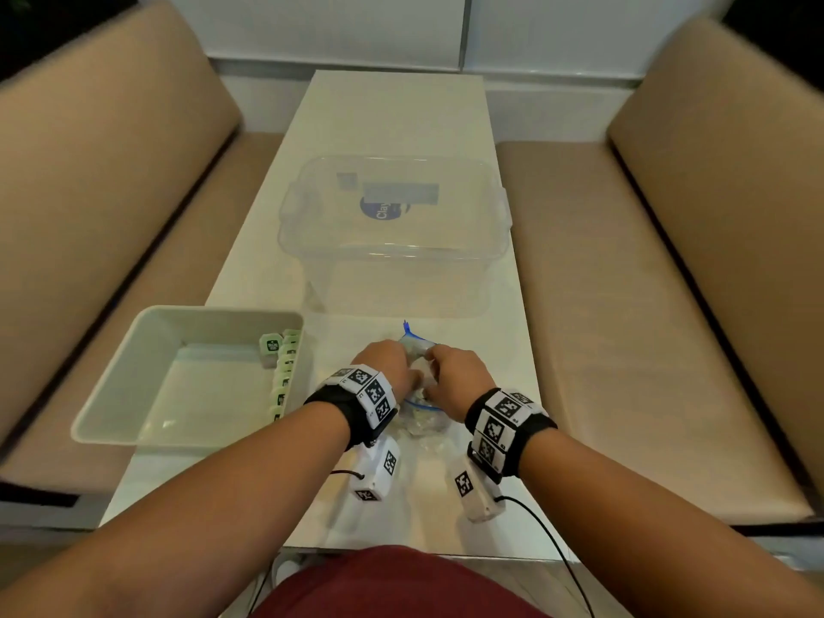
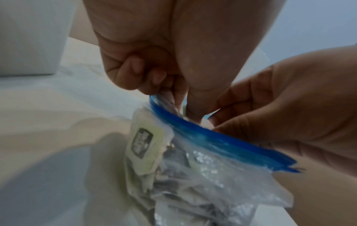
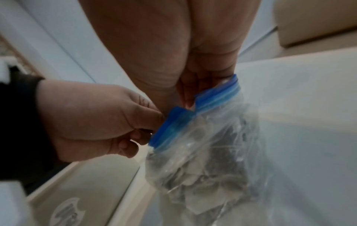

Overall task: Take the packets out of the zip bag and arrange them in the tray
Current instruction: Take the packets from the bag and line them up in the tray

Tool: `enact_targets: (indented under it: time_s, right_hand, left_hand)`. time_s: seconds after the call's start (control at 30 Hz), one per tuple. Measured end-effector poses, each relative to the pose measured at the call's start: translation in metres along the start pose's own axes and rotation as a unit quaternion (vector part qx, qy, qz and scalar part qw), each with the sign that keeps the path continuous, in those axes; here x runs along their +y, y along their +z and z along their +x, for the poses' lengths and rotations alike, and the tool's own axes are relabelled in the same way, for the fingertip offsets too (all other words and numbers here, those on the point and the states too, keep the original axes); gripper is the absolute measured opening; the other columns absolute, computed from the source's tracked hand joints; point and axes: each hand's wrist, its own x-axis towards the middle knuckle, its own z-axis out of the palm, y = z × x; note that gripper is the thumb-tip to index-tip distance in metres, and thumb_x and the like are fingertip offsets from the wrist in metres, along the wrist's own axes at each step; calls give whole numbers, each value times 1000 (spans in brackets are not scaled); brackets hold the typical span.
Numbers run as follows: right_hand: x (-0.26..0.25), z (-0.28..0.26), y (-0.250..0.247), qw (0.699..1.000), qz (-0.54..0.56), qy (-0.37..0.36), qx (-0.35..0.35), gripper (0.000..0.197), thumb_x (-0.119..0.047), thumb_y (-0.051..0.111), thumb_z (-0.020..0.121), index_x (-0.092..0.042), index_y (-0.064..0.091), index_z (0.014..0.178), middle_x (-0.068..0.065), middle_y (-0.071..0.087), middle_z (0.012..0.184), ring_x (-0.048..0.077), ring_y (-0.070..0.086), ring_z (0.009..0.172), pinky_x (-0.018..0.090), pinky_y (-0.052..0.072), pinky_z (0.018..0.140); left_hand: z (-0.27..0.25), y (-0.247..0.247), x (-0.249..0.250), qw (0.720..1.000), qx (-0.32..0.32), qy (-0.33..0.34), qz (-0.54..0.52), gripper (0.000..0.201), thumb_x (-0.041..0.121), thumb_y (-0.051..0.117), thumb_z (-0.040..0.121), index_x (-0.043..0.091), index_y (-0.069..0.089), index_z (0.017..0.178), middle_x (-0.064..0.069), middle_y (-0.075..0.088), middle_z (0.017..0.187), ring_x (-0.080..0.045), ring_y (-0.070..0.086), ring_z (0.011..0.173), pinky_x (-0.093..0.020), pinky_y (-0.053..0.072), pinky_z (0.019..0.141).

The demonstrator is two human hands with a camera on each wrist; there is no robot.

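Note:
The clear zip bag (image 1: 421, 405) with a blue zip strip lies on the table between my hands, stuffed with small packets. My left hand (image 1: 384, 364) pinches the near side of the blue strip (image 2: 160, 97) with curled fingers. My right hand (image 1: 455, 373) dips its fingers (image 3: 190, 93) into the bag's mouth between the two strips; what they hold is hidden. A pale green packet (image 2: 142, 145) with a dark label presses against the bag wall. The cream tray (image 1: 133, 376) stands to the left, with several packets (image 1: 285, 368) lined upright along its right wall.
A large clear plastic box (image 1: 392, 234) with a lid stands behind the bag, mid-table. Beige benches flank the narrow white table (image 1: 401, 118). Cables run from my wrist cameras off the near edge.

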Motion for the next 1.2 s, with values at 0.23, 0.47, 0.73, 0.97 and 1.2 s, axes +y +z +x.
enact_targets:
  time_s: [0.23, 0.47, 0.73, 0.97, 1.2]
  right_hand:
    - [0, -3, -4, 988, 152, -14, 19, 30, -7, 56, 87, -16, 56, 116, -2, 64, 89, 15, 58, 76, 25, 46, 68]
    - [7, -8, -17, 976, 207, -49, 51, 31, -5, 60, 84, -19, 54, 111, -4, 62, 88, 6, 52, 65, 19, 40, 60]
    - [12, -15, -24, 972, 209, -84, 67, 41, -10, 61, 83, -19, 54, 122, -5, 64, 100, 13, 62, 84, 24, 48, 71]
    - [18, -16, -35, 963, 266, -47, 10, 38, -6, 46, 94, -14, 37, 130, 2, 57, 90, 16, 56, 73, 25, 42, 61]
    - [43, -17, -40, 953, 301, 9, 22, 9, -13, 40, 97, -15, 34, 92, 2, 41, 79, 16, 37, 66, 30, 33, 61]
  left_hand:
    - [-14, -11, -5, 997, 52, 61, -23, 18, 28, 60, 90, 22, 72, 101, 1, 71, 101, -21, 65, 93, -32, 53, 83]
    - [-26, -20, -7, 975, 129, 147, -106, 7, 28, 62, 86, 27, 64, 93, 10, 68, 96, -7, 57, 73, -26, 48, 74]
    - [-30, -34, 12, 960, 157, 167, -158, 11, 26, 71, 82, 28, 62, 88, 6, 65, 78, -12, 59, 72, -25, 48, 68]
    - [-31, -37, 26, 951, 140, 159, -226, 9, 33, 60, 93, 25, 64, 92, 6, 71, 72, -6, 60, 63, -18, 43, 56]
    - [-20, -11, 11, 984, -22, 149, 98, 24, 20, 57, 93, 24, 70, 113, 3, 68, 114, -20, 62, 104, -26, 46, 89]
